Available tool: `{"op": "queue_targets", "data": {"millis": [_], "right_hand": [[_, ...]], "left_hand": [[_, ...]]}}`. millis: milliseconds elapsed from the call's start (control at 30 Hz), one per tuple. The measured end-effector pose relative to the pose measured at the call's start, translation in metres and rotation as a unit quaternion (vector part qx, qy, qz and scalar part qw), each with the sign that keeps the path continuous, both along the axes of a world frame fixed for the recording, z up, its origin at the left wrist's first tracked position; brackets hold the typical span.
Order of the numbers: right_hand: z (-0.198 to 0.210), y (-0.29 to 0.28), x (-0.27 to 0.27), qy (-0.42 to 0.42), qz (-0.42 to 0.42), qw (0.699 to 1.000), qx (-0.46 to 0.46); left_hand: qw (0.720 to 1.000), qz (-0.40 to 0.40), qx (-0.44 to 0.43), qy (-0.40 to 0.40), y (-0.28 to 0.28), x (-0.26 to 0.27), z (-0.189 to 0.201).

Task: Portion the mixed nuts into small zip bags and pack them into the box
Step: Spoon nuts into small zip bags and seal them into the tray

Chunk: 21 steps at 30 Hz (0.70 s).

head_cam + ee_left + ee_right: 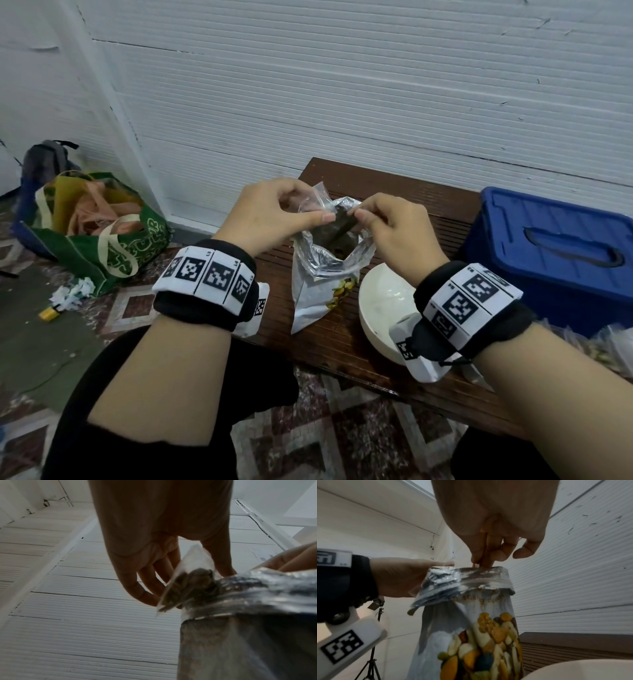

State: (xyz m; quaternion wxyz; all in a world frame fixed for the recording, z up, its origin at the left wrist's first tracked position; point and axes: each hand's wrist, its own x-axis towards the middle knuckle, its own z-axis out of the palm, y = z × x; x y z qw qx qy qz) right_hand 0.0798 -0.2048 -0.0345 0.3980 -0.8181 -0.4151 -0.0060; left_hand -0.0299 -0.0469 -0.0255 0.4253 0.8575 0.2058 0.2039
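**Small zip bag held over the open nut pouch**

In the head view, the left hand (270,214) and the right hand (390,226) met over the mouth of the big nut pouch (322,284), which stood on the dark wooden bench (428,212). Both hands pinched the small zip bag (317,198) between thumb and fingers, the left at 1 side of its top and the right at the other side. Below the right wrist was the white bowl (380,308), and further right of that hand the blue box (555,253) stood with its lid on. Behind the right forearm lay what seemed to be filled bags, but they were too blurred to say.

In the left wrist view, the left hand (154,568) had curled fingers (142,592) on the clear bag (185,582), and nuts showed inside it, just over the pouch's folded foil rim (257,588).

In the right wrist view, the fingertips (481,559) of the right hand (494,534) went down to the pouch rim (467,578); the small bag itself was hidden there.

I judged the small bag light, thin and slippery, so it should be held near the zip strip, where the plastic is stiffer. The pouch was soft and could tip if it was pulled.
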Motion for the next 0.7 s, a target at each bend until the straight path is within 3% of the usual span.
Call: {"op": "queue_targets", "data": {"millis": [133,400,700], "right_hand": [[-0.001,0.001,0.005,0.088,-0.058,0.993,0.06],[0.006,-0.009,0.024,0.169,-0.184,0.958,0.137],[0.028,-0.015,0.035,0.142,-0.229,0.95,0.158]], "left_hand": [[1.0,-0.002,-0.004,0.0,-0.002,-0.001,0.002],[0.999,-0.002,-0.032,-0.013,-0.001,-0.005,0.006],[0.999,0.01,0.025,0.025,0.004,-0.011,0.011]]}}
